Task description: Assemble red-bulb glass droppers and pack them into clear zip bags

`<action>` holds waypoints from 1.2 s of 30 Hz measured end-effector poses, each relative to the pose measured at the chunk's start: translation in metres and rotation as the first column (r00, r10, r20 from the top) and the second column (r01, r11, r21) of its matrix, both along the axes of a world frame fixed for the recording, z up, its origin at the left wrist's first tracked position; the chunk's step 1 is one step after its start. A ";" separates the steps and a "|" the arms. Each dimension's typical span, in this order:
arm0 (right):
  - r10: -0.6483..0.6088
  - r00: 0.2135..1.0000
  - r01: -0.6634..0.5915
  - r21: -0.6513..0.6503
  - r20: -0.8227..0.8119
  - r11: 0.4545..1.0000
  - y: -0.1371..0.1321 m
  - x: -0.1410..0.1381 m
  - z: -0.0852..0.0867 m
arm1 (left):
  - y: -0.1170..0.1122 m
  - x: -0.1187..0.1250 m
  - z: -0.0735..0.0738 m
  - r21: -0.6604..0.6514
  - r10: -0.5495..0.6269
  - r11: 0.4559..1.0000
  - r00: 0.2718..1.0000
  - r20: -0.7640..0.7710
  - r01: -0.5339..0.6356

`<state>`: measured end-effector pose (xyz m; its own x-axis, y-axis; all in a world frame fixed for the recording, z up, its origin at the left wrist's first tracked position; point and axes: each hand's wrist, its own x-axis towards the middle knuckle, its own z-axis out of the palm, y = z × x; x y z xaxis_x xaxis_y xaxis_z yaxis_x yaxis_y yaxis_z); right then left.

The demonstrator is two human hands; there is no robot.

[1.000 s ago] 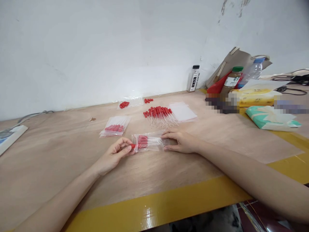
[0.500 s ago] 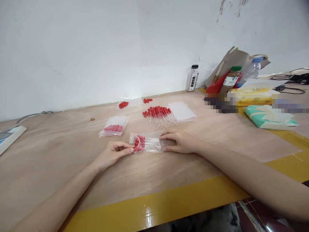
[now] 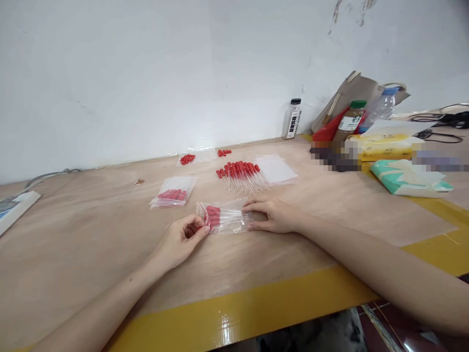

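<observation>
A clear plastic bag [image 3: 223,218] with several red-capped droppers in it lies on the wooden table [image 3: 91,230]. My left hand [image 3: 181,240] pinches the bag's left, open end. My right hand [image 3: 273,215] grips its right end between thumb and fingers and holds it against the table. A loose bunch of red-capped droppers [image 3: 242,175] lies just behind the bag, beside a stack of empty clear bags [image 3: 275,169]. A filled bag [image 3: 174,191] lies to the left of the bunch.
Another filled bag [image 3: 196,156] and a few loose red caps [image 3: 224,152] lie near the wall. Bottles [image 3: 294,119], a paper bag [image 3: 351,95], tissue packs [image 3: 408,178] and cables [image 3: 445,120] crowd the right. A power strip [image 3: 16,205] sits at far left. Yellow tape [image 3: 256,308] edges the table.
My left hand has shifted slightly right and closed its pinch on the bag's open end; the droppers now sit fully inside. My right hand has stayed put.
</observation>
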<state>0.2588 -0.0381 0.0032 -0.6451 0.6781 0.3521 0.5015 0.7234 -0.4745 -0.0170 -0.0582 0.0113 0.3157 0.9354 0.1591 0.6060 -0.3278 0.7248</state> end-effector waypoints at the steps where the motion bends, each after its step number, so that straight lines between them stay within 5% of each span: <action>1: -0.002 1.000 0.002 0.002 0.001 1.000 0.000 0.000 0.000 | 0.000 0.000 0.000 -0.006 -0.002 1.000 1.000 0.022 0.003; 8: -0.014 1.000 0.014 0.001 0.014 1.000 0.000 0.001 -0.001 | 0.000 -0.007 0.011 -0.086 0.108 0.992 0.984 0.142 -0.096; 15: -0.010 1.000 0.010 -0.003 -0.003 1.000 0.001 0.000 -0.002 | 0.000 -0.010 0.011 -0.182 0.146 0.971 0.987 -0.072 -0.157; 22: -0.012 1.000 0.012 0.012 0.000 1.000 0.000 0.000 -0.001 | 0.001 -0.008 0.005 -0.075 0.036 0.996 0.998 -0.041 -0.039; 26: -0.008 1.000 0.008 0.022 0.002 1.000 0.000 -0.001 -0.001 | -0.002 -0.007 0.006 -0.075 0.075 0.994 0.997 -0.014 -0.076; 32: -0.008 1.000 0.008 0.027 0.008 1.000 -0.001 -0.002 -0.001 | -0.002 -0.003 0.015 -0.254 0.059 0.967 0.990 0.125 -0.026; 36: 0.001 1.000 -0.001 0.020 -0.001 1.000 -0.002 -0.002 0.000 | -0.003 -0.003 0.023 -0.434 0.170 0.897 0.971 0.165 -0.083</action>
